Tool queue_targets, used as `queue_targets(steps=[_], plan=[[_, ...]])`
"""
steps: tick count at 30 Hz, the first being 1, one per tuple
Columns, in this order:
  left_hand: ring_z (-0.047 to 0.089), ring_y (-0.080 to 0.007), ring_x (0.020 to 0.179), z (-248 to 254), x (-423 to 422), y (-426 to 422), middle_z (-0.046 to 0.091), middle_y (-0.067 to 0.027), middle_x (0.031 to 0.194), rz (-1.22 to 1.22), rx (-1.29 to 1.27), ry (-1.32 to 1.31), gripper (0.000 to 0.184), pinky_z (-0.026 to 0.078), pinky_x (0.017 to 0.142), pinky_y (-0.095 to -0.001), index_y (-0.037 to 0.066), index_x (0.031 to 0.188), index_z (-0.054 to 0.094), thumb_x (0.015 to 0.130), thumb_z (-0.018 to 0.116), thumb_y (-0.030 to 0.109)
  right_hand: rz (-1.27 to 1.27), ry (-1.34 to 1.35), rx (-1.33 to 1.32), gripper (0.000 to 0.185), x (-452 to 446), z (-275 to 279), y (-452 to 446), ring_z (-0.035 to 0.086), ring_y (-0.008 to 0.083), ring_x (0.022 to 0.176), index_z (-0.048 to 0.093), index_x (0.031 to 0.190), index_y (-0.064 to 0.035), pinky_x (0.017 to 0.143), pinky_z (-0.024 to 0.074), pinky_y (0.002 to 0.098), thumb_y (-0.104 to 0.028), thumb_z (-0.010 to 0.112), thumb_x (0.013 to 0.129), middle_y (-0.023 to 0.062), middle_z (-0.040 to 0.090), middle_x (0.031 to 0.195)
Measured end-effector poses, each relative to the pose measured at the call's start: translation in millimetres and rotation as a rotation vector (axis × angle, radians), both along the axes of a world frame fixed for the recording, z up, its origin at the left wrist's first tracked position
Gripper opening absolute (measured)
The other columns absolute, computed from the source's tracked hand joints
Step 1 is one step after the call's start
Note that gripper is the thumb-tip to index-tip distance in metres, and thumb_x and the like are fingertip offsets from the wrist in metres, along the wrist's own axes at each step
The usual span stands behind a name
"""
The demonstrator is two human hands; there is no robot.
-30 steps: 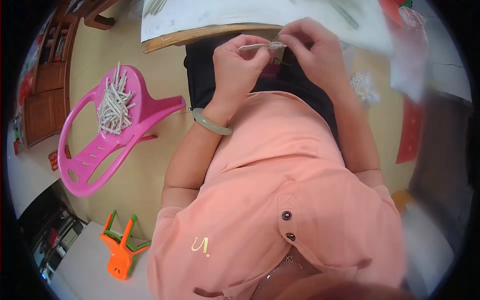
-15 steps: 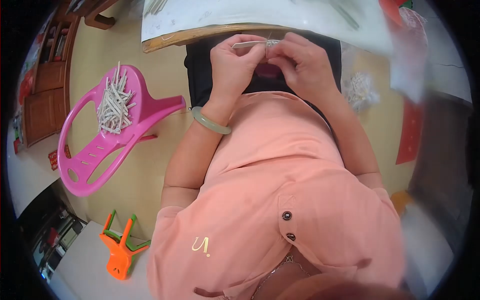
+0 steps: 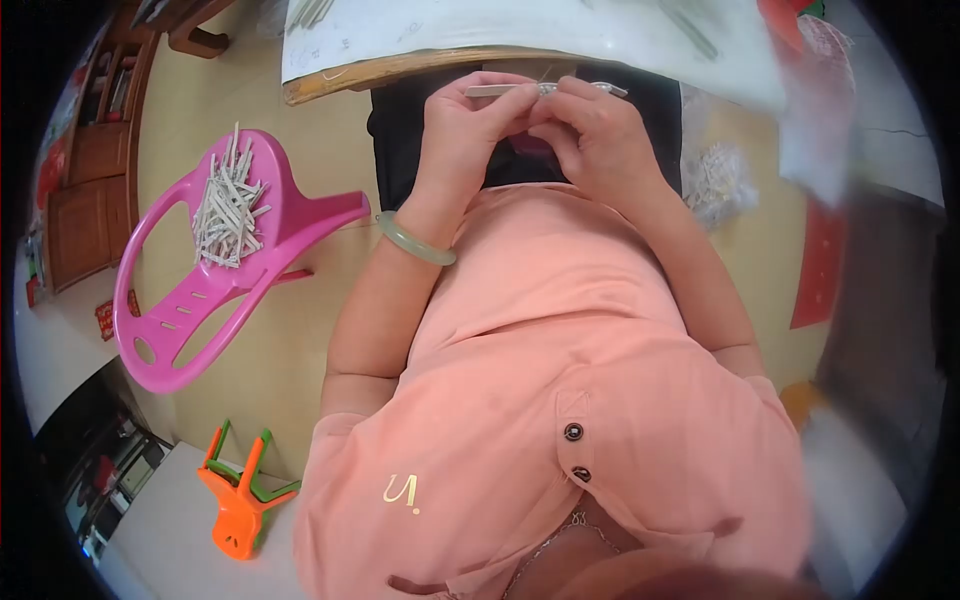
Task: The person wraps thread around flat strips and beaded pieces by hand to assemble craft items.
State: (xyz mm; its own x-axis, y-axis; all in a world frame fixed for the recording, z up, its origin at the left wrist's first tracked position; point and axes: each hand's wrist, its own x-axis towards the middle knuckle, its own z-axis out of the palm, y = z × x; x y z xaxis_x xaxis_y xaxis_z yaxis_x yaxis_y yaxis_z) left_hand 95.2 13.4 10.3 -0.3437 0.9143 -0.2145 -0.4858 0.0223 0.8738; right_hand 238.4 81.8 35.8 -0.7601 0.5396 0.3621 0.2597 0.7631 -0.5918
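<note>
Just in front of the table edge, my left hand (image 3: 468, 118) is closed on a thin pale strip (image 3: 488, 91). It lies almost level between the thumb and fingers and sticks out to the left. Close beside it, my right hand (image 3: 595, 125) pinches the other end. A shiny, whitish banded part (image 3: 608, 88) shows past its fingers on the right. Something thin like a thread or wire rises between the two hands. The fingers hide the middle of the strip, so what is joined there cannot be made out.
A white-topped table (image 3: 420, 40) with a wooden edge lies ahead, with strips on it. At left, a pink plastic chair (image 3: 285, 190) bears a heap of pale strips (image 3: 230, 215). A clear bag (image 3: 720, 185) lies at right. A small orange chair (image 3: 238, 515) stands lower left.
The strip has turned more level, and the shiny part now shows to the right of my right fingers. My right hand has shifted slightly and its fingers have curled over more.
</note>
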Motion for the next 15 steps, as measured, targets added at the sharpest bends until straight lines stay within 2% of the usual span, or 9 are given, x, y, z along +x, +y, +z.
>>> queue_targets(steps=[5, 7, 8, 10, 13, 15], plan=[[0.065, -0.0148, 0.074, 0.8, 1.2, 0.3, 0.065, -0.0103, 0.087, 0.035, -0.019, 0.068, 0.015, 0.056, 0.069, -0.0263, -0.004, 0.094, 0.062, 0.082, 0.065, 0.005, 0.008, 0.007, -0.142, 0.006, 1.6, 1.2, 0.5, 0.057, 0.0241, 0.064, 0.061, 0.08, -0.0056, 0.058, 0.0462, 0.0327, -0.008, 0.065, 0.076, 0.0076, 0.057, 0.074], [0.065, -0.0154, 0.074, -0.2, 0.5, 1.1, 0.065, -0.0107, 0.085, 0.071, 0.005, 0.078, 0.014, 0.056, 0.071, -0.0276, -0.005, 0.093, 0.061, 0.082, 0.065, 0.004, -0.042, 0.083, -0.409, 0.011, 2.4, 2.1, 1.0, 0.059, 0.016, 0.062, 0.064, 0.087, -0.0039, 0.059, 0.0474, 0.027, -0.011, 0.067, 0.079, 0.0053, 0.061, 0.075], [0.065, -0.0154, 0.074, 0.4, 0.7, 1.2, 0.065, -0.0107, 0.085, 0.071, 0.006, 0.078, 0.014, 0.056, 0.071, -0.0276, -0.005, 0.093, 0.061, 0.082, 0.065, 0.004, -0.041, 0.083, -0.409, 0.011, 2.3, 2.5, 2.0, 0.059, 0.016, 0.062, 0.064, 0.087, -0.0039, 0.059, 0.0474, 0.027, -0.011, 0.067, 0.079, 0.0053, 0.061, 0.075], [0.065, -0.0172, 0.075, 2.5, 1.8, 1.0, 0.065, -0.0122, 0.086, 0.059, 0.056, 0.046, 0.015, 0.057, 0.072, -0.0289, -0.005, 0.093, 0.061, 0.082, 0.065, 0.004, -0.14, 0.219, -0.498, 0.015, 1.2, 2.6, 5.9, 0.059, 0.0087, 0.064, 0.065, 0.091, -0.0016, 0.061, 0.048, 0.0225, -0.013, 0.068, 0.081, 0.0033, 0.064, 0.077], [0.066, -0.0198, 0.078, 6.6, 5.2, 0.1, 0.065, -0.0141, 0.087, 0.037, 0.038, 0.089, 0.015, 0.057, 0.074, -0.0299, -0.006, 0.093, 0.06, 0.083, 0.064, 0.004, -0.195, 0.233, -0.459, 0.016, -0.5, 4.1, 12.9, 0.059, 0.0065, 0.065, 0.065, 0.091, -0.0008, 0.061, 0.0483, 0.0207, -0.014, 0.068, 0.082, 0.0027, 0.065, 0.078], [0.066, -0.0211, 0.079, 10.6, 8.2, -0.8, 0.065, -0.0151, 0.088, 0.025, 0.047, 0.107, 0.015, 0.057, 0.074, -0.0302, -0.006, 0.094, 0.06, 0.083, 0.063, 0.004, -0.177, 0.171, -0.438, 0.02, -1.3, 4.7, 15.5, 0.06, 0.0078, 0.067, 0.065, 0.097, -0.0022, 0.062, 0.0481, 0.0203, -0.014, 0.067, 0.082, 0.0029, 0.066, 0.078]])
